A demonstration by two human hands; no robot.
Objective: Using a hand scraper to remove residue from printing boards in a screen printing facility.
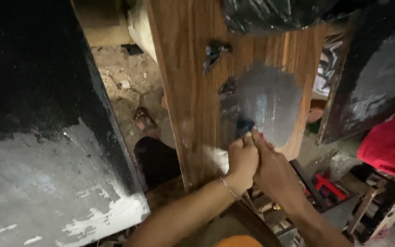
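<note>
Both of my hands press together against a wood-grain board (188,91) that leans upright in front of me. My left hand (242,160), with a thin bracelet at the wrist, is closed beside my right hand (270,167). Between the fingertips sits a small dark blue pad (245,126), held against the board at the lower edge of a grey smeared patch (268,103). Which hand carries the pad I cannot tell; both touch it. Dark lumps (216,49) stick to the board above the patch.
A black panel with white scraped areas (46,160) fills the left. Another dark panel with grey smears (376,82) stands at the right. A red cloth (389,144) lies at the right edge. Red-handled tools (328,186) and clutter lie on the floor below.
</note>
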